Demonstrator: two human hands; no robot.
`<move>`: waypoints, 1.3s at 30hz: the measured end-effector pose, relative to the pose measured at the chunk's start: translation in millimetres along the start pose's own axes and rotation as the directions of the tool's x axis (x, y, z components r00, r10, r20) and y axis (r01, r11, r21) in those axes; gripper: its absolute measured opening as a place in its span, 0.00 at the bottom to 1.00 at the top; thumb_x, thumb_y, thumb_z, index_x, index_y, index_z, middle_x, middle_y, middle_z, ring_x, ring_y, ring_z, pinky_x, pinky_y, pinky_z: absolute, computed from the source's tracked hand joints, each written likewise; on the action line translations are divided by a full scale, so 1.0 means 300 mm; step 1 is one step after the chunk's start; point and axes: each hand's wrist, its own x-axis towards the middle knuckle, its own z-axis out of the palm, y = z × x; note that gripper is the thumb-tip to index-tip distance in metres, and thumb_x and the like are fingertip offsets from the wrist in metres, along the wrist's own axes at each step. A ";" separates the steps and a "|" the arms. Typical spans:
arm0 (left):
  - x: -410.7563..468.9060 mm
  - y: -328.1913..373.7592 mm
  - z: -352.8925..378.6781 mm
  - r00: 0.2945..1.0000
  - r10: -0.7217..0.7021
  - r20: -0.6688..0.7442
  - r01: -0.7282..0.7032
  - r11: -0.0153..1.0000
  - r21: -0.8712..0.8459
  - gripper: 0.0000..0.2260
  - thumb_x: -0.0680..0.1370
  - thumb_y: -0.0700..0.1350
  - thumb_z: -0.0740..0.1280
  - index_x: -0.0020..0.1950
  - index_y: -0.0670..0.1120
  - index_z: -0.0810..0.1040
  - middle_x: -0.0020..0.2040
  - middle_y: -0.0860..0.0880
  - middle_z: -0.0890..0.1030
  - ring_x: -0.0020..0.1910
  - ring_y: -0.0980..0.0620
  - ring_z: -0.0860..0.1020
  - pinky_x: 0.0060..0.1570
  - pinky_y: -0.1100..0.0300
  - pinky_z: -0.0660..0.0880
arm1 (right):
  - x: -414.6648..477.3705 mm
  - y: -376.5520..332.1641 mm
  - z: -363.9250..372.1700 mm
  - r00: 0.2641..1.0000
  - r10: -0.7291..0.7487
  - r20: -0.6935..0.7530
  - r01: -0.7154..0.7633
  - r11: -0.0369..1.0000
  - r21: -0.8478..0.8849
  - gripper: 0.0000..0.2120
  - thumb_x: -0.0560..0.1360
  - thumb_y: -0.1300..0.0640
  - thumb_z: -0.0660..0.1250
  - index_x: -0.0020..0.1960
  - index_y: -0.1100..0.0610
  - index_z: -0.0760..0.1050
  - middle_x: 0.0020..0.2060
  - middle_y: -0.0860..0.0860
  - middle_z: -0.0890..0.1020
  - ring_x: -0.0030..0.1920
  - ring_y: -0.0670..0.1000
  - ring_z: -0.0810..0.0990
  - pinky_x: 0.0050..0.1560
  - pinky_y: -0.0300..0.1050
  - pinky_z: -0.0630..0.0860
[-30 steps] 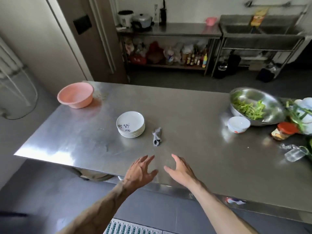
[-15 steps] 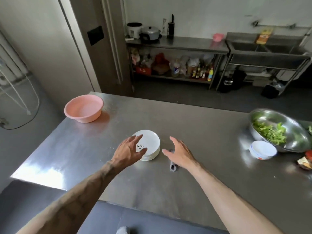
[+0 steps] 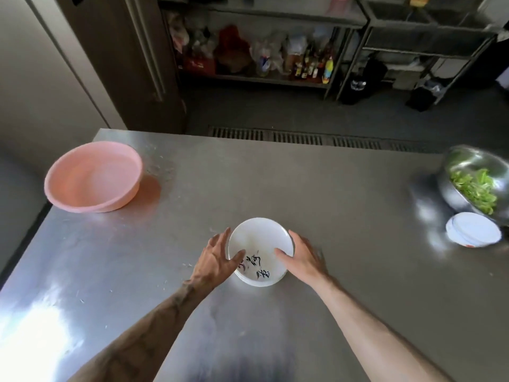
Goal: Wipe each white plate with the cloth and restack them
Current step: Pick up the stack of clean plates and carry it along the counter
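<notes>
A stack of white plates sits on the steel table, close in front of me; the top plate bears black writing near its front rim. My left hand holds the stack's left rim, fingers along the side and thumb lying on the top plate. At the right rim, my right hand grips the same way, thumb over the edge. The grey cloth cannot be seen; the spot where it lay is covered by my right hand.
A pink plastic basin stands at the table's far left. At the right edge are a metal bowl of green leaves and a small white bowl. Shelves with bottles stand beyond the table.
I leaned in over the table. Both hands moved forward from the table's near edge and closed in on the two sides of the plate stack; my right hand passed over the cloth.
</notes>
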 end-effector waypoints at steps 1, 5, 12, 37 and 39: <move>0.024 -0.019 0.024 1.000 -0.008 0.010 0.009 0.999 -0.042 0.38 0.78 0.60 0.70 0.83 0.52 0.58 0.78 0.45 0.66 0.74 0.44 0.68 0.70 0.56 0.66 | 0.028 0.016 0.026 1.000 0.030 0.002 -0.030 0.999 0.016 0.30 0.77 0.43 0.68 0.76 0.46 0.65 0.72 0.49 0.72 0.66 0.52 0.70 0.50 0.30 0.61; 0.086 -0.060 0.114 1.000 -0.010 0.009 0.011 0.978 -0.210 0.40 0.76 0.59 0.73 0.82 0.57 0.57 0.76 0.49 0.69 0.71 0.50 0.71 0.64 0.65 0.67 | 0.126 0.070 0.115 0.995 0.093 0.032 -0.097 0.986 0.134 0.39 0.76 0.41 0.69 0.81 0.46 0.55 0.76 0.49 0.66 0.73 0.51 0.65 0.61 0.38 0.62; 0.086 -0.061 0.181 0.996 -0.015 -0.091 -0.019 0.931 -0.365 0.41 0.69 0.73 0.68 0.77 0.74 0.52 0.71 0.68 0.65 0.63 0.68 0.69 0.59 0.65 0.69 | 0.175 0.130 0.213 0.997 0.073 -0.003 -0.067 0.931 0.359 0.43 0.73 0.42 0.74 0.80 0.42 0.53 0.76 0.41 0.64 0.74 0.45 0.64 0.70 0.43 0.64; -0.222 0.264 0.255 0.979 0.193 -0.065 -0.204 0.901 -0.382 0.40 0.73 0.55 0.71 0.81 0.63 0.56 0.69 0.57 0.69 0.62 0.59 0.69 0.62 0.58 0.69 | -0.266 0.225 -0.039 0.962 0.162 -0.218 0.004 0.794 0.607 0.36 0.71 0.53 0.75 0.74 0.42 0.63 0.66 0.47 0.74 0.65 0.52 0.74 0.64 0.53 0.75; -0.279 0.332 0.276 0.974 0.216 -0.072 -0.227 0.904 -0.362 0.39 0.75 0.52 0.73 0.81 0.64 0.56 0.69 0.57 0.69 0.64 0.57 0.67 0.65 0.55 0.70 | -0.340 0.250 -0.109 0.963 0.157 -0.217 0.009 0.790 0.613 0.37 0.69 0.51 0.73 0.74 0.41 0.62 0.66 0.47 0.74 0.65 0.52 0.74 0.63 0.53 0.76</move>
